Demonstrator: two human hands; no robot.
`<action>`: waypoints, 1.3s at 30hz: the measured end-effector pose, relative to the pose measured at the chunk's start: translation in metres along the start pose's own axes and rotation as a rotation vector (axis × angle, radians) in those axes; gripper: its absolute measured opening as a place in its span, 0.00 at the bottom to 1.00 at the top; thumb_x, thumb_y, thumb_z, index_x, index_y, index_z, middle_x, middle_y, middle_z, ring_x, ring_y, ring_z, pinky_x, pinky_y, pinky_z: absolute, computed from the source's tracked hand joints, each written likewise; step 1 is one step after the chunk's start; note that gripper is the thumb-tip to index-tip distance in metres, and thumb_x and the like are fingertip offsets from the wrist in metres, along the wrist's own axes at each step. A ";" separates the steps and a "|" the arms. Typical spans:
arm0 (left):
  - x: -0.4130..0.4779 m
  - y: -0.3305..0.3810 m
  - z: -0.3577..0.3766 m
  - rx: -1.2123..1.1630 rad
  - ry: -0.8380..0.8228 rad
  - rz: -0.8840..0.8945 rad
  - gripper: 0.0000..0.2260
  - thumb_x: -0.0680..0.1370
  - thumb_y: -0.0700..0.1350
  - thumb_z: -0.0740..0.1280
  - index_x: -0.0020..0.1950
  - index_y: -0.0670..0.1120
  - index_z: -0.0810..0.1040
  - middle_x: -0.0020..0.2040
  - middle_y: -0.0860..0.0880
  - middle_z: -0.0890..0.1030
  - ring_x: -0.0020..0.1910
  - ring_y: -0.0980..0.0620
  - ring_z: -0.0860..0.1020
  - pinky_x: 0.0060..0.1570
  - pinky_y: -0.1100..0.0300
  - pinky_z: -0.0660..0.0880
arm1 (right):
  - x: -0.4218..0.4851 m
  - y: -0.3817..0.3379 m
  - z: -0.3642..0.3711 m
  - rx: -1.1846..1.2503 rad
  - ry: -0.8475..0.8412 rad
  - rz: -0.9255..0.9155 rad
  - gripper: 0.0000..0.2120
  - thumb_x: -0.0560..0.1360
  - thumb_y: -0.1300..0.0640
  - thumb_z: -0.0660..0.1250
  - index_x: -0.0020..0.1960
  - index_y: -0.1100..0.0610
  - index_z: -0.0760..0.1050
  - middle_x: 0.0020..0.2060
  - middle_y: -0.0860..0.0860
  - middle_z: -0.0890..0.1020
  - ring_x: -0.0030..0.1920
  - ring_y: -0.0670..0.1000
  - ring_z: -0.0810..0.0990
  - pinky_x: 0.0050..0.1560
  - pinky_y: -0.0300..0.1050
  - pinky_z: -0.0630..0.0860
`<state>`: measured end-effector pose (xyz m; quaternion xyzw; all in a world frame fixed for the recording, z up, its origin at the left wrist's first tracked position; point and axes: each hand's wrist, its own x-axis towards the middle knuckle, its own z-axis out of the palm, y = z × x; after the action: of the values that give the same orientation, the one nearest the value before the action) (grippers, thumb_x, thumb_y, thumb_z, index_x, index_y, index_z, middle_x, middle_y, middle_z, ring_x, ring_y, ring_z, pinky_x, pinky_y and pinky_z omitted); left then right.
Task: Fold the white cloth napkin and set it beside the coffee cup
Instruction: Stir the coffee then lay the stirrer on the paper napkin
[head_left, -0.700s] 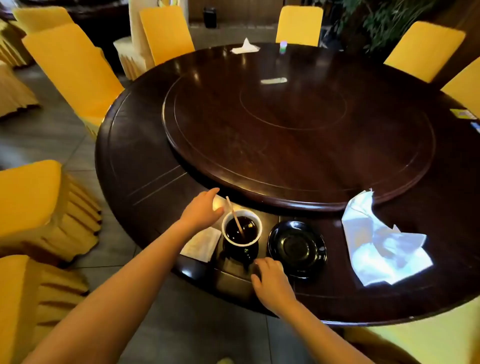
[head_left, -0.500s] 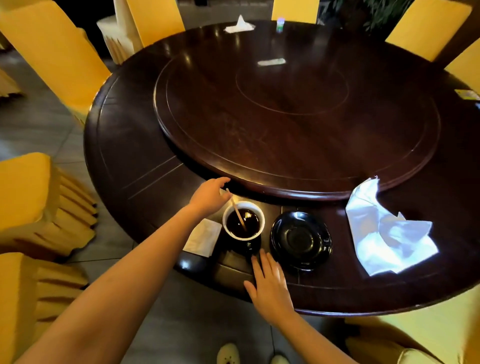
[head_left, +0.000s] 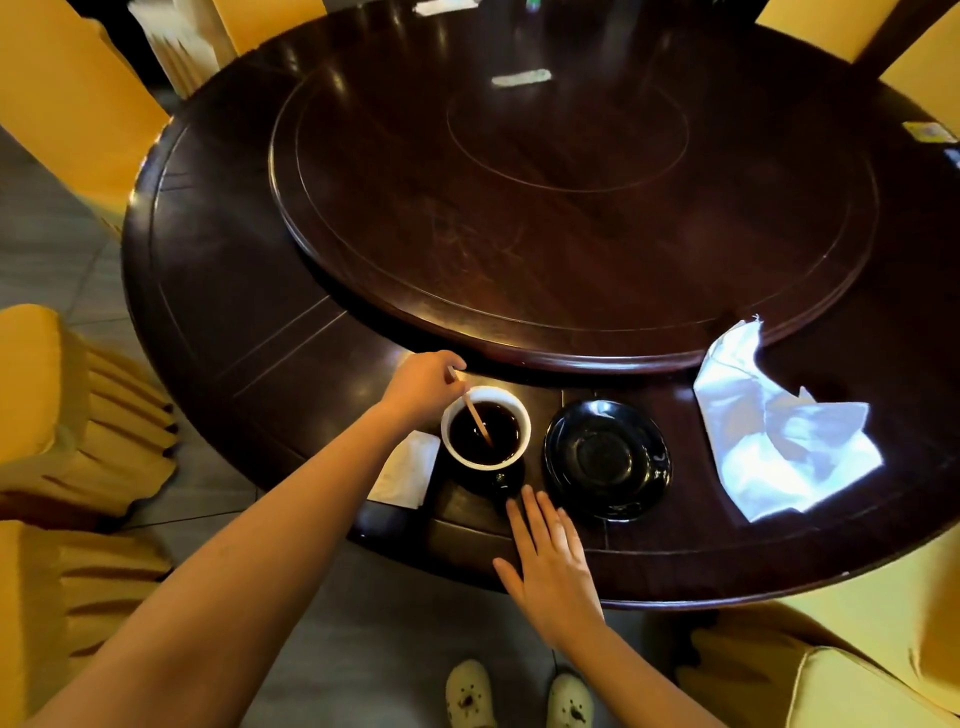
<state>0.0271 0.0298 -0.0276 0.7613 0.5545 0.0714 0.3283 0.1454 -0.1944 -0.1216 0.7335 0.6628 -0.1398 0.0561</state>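
The white cloth napkin (head_left: 779, 431) lies crumpled and unfolded on the dark round table (head_left: 260, 312), at the right, away from both hands. The coffee cup (head_left: 485, 428), white inside and full of dark coffee, stands near the table's front edge. A wooden stir stick (head_left: 475, 415) leans in it. My left hand (head_left: 423, 387) pinches the top of that stick at the cup's far left rim. My right hand (head_left: 548, 561) lies flat on the table just in front of the cup, fingers straight, holding nothing.
An empty black saucer (head_left: 605, 460) sits right of the cup. A small folded white paper (head_left: 408, 470) lies left of the cup. A raised turntable (head_left: 571, 208) fills the table's middle. Yellow-covered chairs (head_left: 78, 405) ring the table. My feet (head_left: 519, 693) show below.
My left hand has closed on the stir stick's top. My right hand has uncurled from by the cup's base and now lies flat. The view has tilted downward.
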 end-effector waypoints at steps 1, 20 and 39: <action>0.000 0.000 0.001 0.004 0.018 0.001 0.11 0.75 0.44 0.66 0.56 0.45 0.77 0.51 0.44 0.82 0.50 0.49 0.78 0.46 0.61 0.71 | 0.000 0.000 0.000 -0.005 0.001 0.002 0.32 0.77 0.38 0.45 0.72 0.57 0.64 0.71 0.57 0.67 0.71 0.56 0.67 0.67 0.56 0.67; -0.035 -0.019 -0.059 0.232 0.010 -0.014 0.08 0.75 0.44 0.66 0.45 0.40 0.83 0.39 0.42 0.82 0.37 0.48 0.78 0.41 0.57 0.73 | -0.001 -0.001 0.001 -0.002 0.050 0.017 0.34 0.78 0.39 0.37 0.71 0.57 0.64 0.71 0.57 0.68 0.71 0.55 0.66 0.68 0.55 0.65; -0.087 -0.031 -0.033 0.435 0.164 0.433 0.07 0.77 0.43 0.64 0.49 0.43 0.80 0.46 0.45 0.80 0.44 0.46 0.78 0.38 0.59 0.68 | -0.001 -0.001 0.001 0.002 0.050 0.027 0.34 0.78 0.39 0.36 0.72 0.57 0.63 0.72 0.56 0.67 0.71 0.55 0.66 0.72 0.53 0.61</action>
<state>-0.0459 -0.0288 0.0022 0.9057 0.4066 0.0804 0.0895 0.1437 -0.1957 -0.1225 0.7456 0.6540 -0.1213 0.0407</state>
